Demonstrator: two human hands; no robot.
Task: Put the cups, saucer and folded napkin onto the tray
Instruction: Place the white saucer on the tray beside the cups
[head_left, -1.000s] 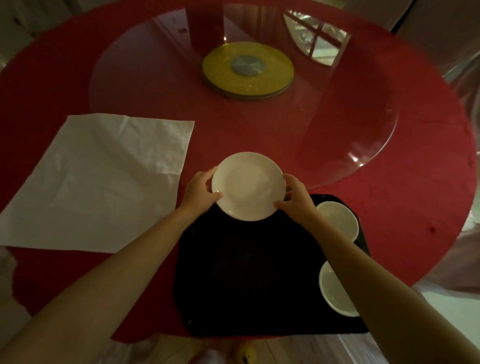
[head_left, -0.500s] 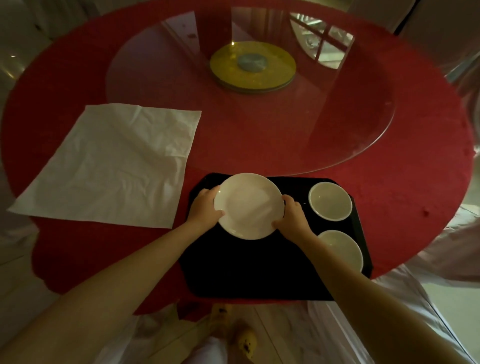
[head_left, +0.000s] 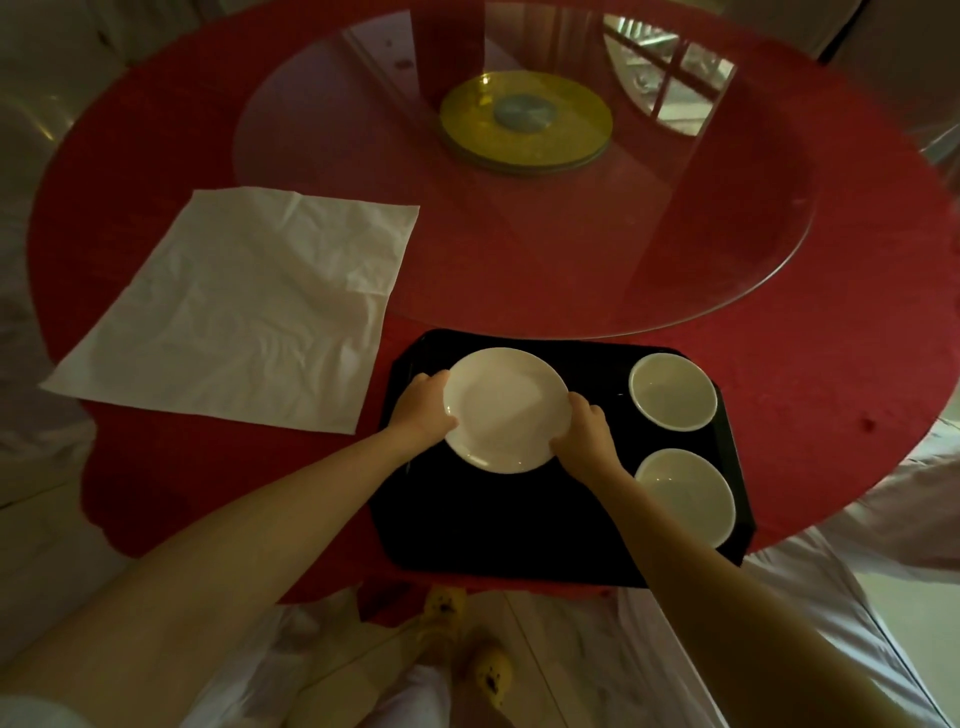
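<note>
A white saucer (head_left: 506, 408) is over the left half of the black tray (head_left: 493, 525). My left hand (head_left: 423, 410) grips its left rim and my right hand (head_left: 584, 436) grips its right rim. Whether the saucer rests on the tray or hovers just above it I cannot tell. Two white cups stand along the tray's right side, one at the far corner (head_left: 672, 391) and one nearer me (head_left: 685, 496). A large white napkin (head_left: 244, 312) lies spread flat and creased on the red tablecloth, left of the tray.
The round table (head_left: 831, 364) is covered in red cloth, with a glass turntable (head_left: 519, 171) on a yellow hub (head_left: 524, 122) in the middle. The tray sits at the table's near edge. Yellow slippers (head_left: 467, 644) show on the floor below.
Both hands have carried the saucer from the tray's far edge back over the tray's left half. The view has pulled back, so both cups and more of the table show.
</note>
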